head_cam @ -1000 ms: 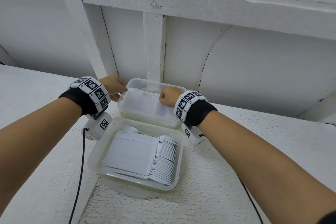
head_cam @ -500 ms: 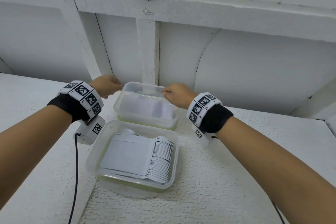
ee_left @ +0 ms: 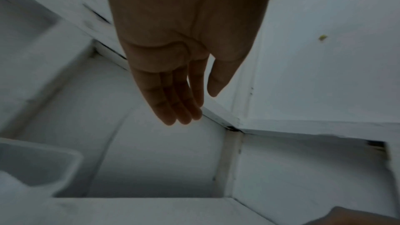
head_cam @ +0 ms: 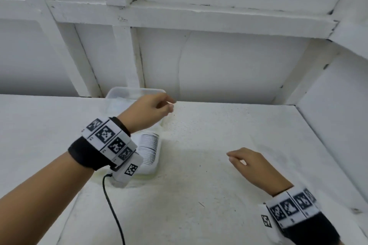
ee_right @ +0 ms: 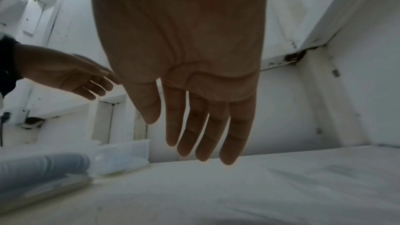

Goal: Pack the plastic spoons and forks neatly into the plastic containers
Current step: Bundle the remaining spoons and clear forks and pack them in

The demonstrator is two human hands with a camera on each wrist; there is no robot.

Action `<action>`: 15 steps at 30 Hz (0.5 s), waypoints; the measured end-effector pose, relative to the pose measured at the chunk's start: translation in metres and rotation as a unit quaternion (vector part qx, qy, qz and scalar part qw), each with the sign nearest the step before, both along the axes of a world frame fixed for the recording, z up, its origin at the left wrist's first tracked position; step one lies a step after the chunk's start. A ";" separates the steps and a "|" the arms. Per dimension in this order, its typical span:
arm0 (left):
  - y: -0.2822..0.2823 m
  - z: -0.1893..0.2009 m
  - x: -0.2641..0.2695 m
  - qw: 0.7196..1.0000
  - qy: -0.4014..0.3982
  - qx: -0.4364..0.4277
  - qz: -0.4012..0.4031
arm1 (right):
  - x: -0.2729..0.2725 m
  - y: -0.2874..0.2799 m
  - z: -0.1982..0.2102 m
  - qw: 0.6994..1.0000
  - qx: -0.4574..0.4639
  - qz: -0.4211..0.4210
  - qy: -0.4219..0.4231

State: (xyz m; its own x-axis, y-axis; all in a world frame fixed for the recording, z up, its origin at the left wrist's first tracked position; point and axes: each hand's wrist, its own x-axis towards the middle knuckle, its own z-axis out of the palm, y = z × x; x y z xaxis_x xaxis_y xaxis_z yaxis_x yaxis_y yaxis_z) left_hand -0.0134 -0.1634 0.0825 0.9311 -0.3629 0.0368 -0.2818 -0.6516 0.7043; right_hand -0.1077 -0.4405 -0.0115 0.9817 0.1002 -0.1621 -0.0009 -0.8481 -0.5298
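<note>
White shelf (head_cam: 199, 195) w/ spoon box (head_cam: 153, 151) at its back: both hands, left (head_cam: 147, 111) & right (head_cam: 253, 165), loose & holding nothing, so next grab lids gently.

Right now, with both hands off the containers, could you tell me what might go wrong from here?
1. The left hand hangs open above the far container, and its wrist unit's cable trails beside the near container; a careless sweep could nudge either one.
2. The near container shows no lid, so a knock might spill its stacked spoons.
3. The right hand is open and well to the right, too far to steady anything quickly.
</note>
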 end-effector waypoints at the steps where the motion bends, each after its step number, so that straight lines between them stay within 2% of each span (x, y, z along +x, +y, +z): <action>1: -0.015 -0.002 -0.009 1.000 -0.001 0.008 -0.021 | -0.014 -0.009 -0.003 1.000 -0.009 -0.014 0.006; 7: -0.091 -0.026 -0.050 0.989 0.010 0.050 -0.137 | -0.070 -0.052 -0.016 0.991 -0.084 -0.095 0.032; 12: -0.154 -0.068 -0.068 0.968 0.046 0.096 -0.226 | -0.090 -0.083 -0.021 0.970 -0.146 -0.185 0.052; 15: -0.193 -0.092 -0.073 0.952 0.051 0.146 -0.266 | -0.097 -0.103 -0.020 0.957 -0.154 -0.223 0.102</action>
